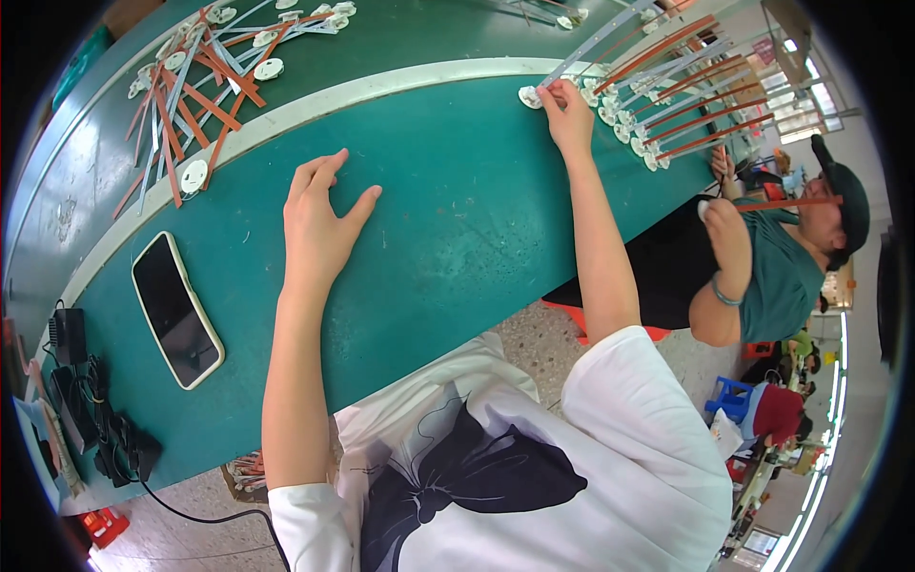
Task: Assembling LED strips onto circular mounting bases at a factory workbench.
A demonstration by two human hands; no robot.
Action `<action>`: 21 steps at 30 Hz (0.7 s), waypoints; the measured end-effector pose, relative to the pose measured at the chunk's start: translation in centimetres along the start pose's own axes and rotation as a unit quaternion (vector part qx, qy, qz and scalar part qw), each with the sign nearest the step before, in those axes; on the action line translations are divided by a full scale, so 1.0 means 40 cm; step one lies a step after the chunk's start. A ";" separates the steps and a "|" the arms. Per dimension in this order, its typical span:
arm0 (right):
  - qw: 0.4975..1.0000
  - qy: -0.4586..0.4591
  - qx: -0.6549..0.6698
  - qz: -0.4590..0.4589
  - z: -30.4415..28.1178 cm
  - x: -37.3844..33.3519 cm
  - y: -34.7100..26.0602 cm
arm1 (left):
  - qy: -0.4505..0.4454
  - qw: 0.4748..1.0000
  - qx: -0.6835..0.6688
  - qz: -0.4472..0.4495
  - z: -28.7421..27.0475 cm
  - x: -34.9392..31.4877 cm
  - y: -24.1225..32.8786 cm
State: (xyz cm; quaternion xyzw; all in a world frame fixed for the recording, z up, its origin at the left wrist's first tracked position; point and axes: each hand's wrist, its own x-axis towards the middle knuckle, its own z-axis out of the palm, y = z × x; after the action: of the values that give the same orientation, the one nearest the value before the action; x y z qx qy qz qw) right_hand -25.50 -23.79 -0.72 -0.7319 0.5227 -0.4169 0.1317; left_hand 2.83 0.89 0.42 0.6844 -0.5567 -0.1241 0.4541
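My left hand [322, 212] hovers over or rests on the green tabletop [448, 191], holding nothing, its thumb apart from the bent fingers. Farther off to the right, my right hand [569, 116] pinches a long pale grey strip with a round white end piece [531, 96]. That end piece lies at the inner edge of the white rail, and the strip slants up to the right. Just right of this hand stands a row of similar strips [672, 105], orange and grey, with round white ends.
A loose heap of orange and grey strips [195, 95] lies beyond the rail at far left. A phone [178, 310] and black power adapters with cables [86, 405] lie on the table's left. At right a co-worker [777, 253] holds an orange strip.
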 end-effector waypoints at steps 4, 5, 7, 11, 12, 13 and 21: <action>1.000 -0.010 0.021 0.008 0.001 0.005 0.047 | -0.004 1.000 0.000 0.002 0.009 0.001 0.003; 1.000 -0.014 0.024 0.007 0.001 0.004 0.045 | -0.005 1.000 -0.002 -0.001 0.009 -0.001 0.000; 0.982 -0.036 0.173 0.064 -0.002 -0.009 0.043 | -0.003 1.000 -0.003 -0.008 0.009 -0.003 -0.001; 0.981 -0.055 0.172 0.075 -0.033 -0.001 0.021 | -0.004 1.000 -0.011 -0.002 0.009 -0.004 -0.003; 0.983 -0.048 0.163 0.069 -0.036 0.004 0.013 | -0.003 1.000 -0.012 0.002 0.010 -0.003 -0.004; 0.983 -0.051 0.162 0.069 -0.038 0.010 0.014 | -0.003 1.000 -0.013 0.000 0.011 -0.004 -0.007; 0.998 -0.066 0.016 -0.017 -0.024 0.045 0.035 | -0.003 1.000 -0.016 -0.002 0.013 -0.004 -0.012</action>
State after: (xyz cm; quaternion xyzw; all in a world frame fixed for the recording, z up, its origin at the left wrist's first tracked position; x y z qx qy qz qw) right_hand -26.96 -25.73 -0.14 -0.7646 0.4933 -0.3782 0.1705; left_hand 2.74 0.77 -0.28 0.6777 -0.5549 -0.1362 0.4628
